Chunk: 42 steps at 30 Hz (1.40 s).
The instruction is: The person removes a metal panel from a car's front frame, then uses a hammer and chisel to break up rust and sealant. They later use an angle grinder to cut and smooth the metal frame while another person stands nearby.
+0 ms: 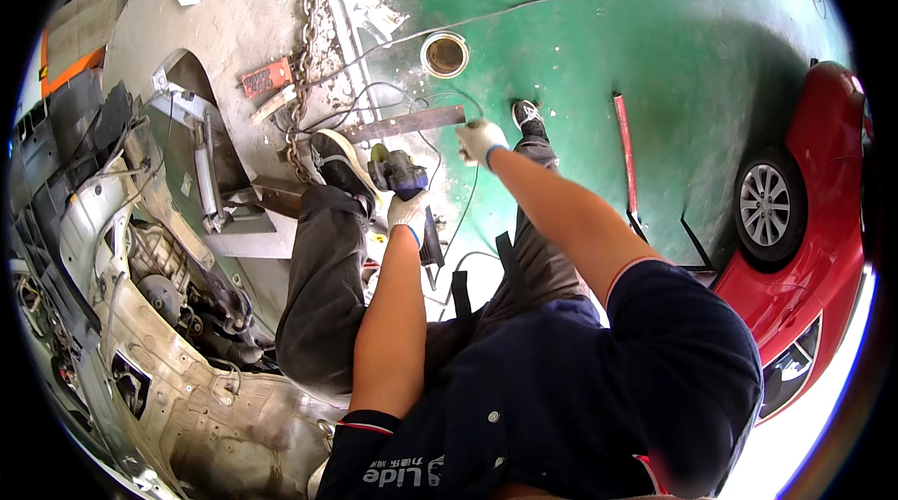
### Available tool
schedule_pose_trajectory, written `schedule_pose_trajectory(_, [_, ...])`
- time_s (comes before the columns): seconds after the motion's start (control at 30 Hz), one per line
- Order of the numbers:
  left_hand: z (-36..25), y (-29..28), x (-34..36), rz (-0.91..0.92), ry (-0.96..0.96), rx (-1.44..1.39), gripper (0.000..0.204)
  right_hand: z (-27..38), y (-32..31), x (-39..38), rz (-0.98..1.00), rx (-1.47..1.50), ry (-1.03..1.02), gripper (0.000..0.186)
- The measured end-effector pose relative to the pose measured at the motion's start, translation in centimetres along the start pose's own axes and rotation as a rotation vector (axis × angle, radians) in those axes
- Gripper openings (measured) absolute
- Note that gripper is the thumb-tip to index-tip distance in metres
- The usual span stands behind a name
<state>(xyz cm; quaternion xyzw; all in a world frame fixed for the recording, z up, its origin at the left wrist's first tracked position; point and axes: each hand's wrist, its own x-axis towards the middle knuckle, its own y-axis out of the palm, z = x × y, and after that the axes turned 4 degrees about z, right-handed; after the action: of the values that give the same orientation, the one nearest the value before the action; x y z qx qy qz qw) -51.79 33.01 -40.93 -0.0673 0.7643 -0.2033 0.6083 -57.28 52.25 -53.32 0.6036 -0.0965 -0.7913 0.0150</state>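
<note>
My left hand (408,211), in a white work glove, is closed at the near side of a dark blue power tool (404,173) that looks like an angle grinder. The tool's far end sits beside my left shoe (342,163). My right hand (481,144), gloved too, is curled closed by the right end of a flat rusty metal bar (404,124). Whatever is inside those fingers, if anything, is hidden. The bar lies across the edge of the pale platform and juts over the green floor, with my left shoe near it.
At left stands a stripped car body (168,350). A heavy chain (304,60) and a red box (267,78) lie on the platform (224,28). Thin cables trail around my feet. A round tin (444,55), a red bar (626,154) and a red car (818,210) are farther right.
</note>
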Motion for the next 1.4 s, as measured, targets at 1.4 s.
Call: schedule_pose_trajectory(1.4, [12.3,-3.2,18.1,0.229,0.039,-0.447,0.041,-1.7,11.4,-6.2,0.325,-0.039,0.196,0.065])
